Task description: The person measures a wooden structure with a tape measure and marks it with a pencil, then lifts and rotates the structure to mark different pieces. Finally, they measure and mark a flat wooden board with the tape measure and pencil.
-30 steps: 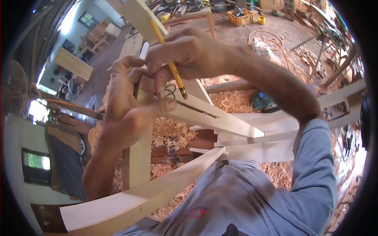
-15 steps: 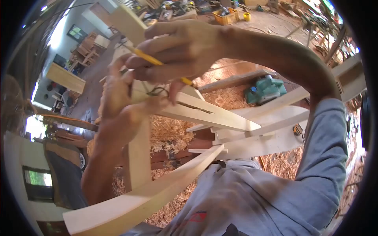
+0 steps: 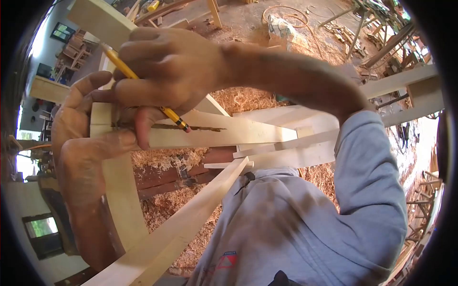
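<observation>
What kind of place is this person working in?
It looks like a woodworking shop. Curly wood shavings lie on the floor, and the right hand holds a pencil over a pale wooden beam.

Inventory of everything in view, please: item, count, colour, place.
pencil: one, yellow, in the right hand
slotted beam: one, pale wood with dark slot, centre, end at the left hand
foreground beam: one, pale, lower left to centre
cross beam: one, pale, below the hands
shavings: uncountable, tan, on the floor
hose: one, orange, coiled, top
sack: one, whitish, by the hose
green item: one, mostly hidden, upper middle
windows: at least two, left side
other timber and clutter: uncountable, mostly brown, edges
shirt: one, grey-blue, red emblem, bottom
hands: two, bare, upper left
</observation>
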Motion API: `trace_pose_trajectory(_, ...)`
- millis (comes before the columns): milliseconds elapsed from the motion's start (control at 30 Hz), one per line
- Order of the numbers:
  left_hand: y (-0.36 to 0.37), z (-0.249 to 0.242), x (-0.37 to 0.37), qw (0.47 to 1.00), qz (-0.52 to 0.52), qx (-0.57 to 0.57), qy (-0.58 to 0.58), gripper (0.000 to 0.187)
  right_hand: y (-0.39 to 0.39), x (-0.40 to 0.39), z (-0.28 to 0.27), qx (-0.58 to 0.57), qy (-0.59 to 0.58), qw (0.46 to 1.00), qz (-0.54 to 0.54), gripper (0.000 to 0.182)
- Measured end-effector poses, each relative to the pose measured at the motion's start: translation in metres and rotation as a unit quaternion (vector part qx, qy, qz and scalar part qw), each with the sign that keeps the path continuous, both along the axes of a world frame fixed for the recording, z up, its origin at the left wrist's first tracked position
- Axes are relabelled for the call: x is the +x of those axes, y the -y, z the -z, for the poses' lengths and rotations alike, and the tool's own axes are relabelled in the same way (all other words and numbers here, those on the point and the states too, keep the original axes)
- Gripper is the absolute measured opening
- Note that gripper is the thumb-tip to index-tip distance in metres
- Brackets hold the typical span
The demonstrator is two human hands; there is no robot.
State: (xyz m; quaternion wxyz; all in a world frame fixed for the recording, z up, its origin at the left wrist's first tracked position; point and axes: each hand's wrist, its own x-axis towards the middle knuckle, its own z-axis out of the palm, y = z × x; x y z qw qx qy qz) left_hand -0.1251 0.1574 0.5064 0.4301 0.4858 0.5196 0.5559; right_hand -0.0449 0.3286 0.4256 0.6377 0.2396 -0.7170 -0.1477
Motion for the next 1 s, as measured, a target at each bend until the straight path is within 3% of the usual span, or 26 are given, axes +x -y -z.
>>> trace_pose_trajectory(33, -0.002, -0.003, -0.002, 0.994, -0.047, -0.055, -0.079, 0.075, 0.001, 0.001, 0.002, 0.006, -0.004, 1.0, -0.003, 0.051)
trace_pose_trajectory(100, -0.004, 0.0, -0.001, 0.996, -0.047, -0.041, -0.06, 0.073, 0.004, 0.006, 0.011, -0.022, 0.021, 0.999, 0.04, 0.054)
trace_pose_trajectory(233, 0.0, -0.004, -0.004, 0.994, -0.045, -0.058, -0.087, 0.064, 0.011, 0.009, 0.012, -0.108, 0.087, 0.99, -0.032, 0.062)
trace_pose_trajectory(467, 0.005, 0.002, -0.008, 0.996, 0.001, 0.011, -0.085, 0.063, 0.0, 0.018, -0.021, 0.001, 0.128, 0.992, -0.015, 0.071)
trace_pose_trajectory(533, 0.003, 0.003, -0.009, 0.988, -0.006, 0.007, -0.155, 0.078, -0.007, 0.022, -0.031, 0.025, 0.147, 0.989, 0.012, 0.069)
trace_pose_trajectory(633, 0.005, 0.005, -0.01, 0.984, -0.022, 0.003, -0.179, 0.085, -0.008, 0.019, -0.036, 0.065, 0.144, 0.987, 0.037, 0.065)
trace_pose_trajectory(733, 0.002, 0.002, -0.012, 0.981, 0.032, 0.003, -0.19, 0.081, -0.01, 0.018, -0.042, 0.093, 0.122, 0.987, 0.045, 0.063)
trace_pose_trajectory(833, 0.004, -0.004, -0.011, 0.976, -0.004, -0.034, -0.214, 0.088, -0.013, 0.018, -0.057, 0.127, 0.138, 0.982, 0.035, 0.061)
trace_pose_trajectory(1000, 0.004, -0.004, -0.01, 0.987, -0.016, -0.045, -0.155, 0.096, -0.023, 0.005, -0.072, 0.258, 0.135, 0.956, 0.023, 0.058)
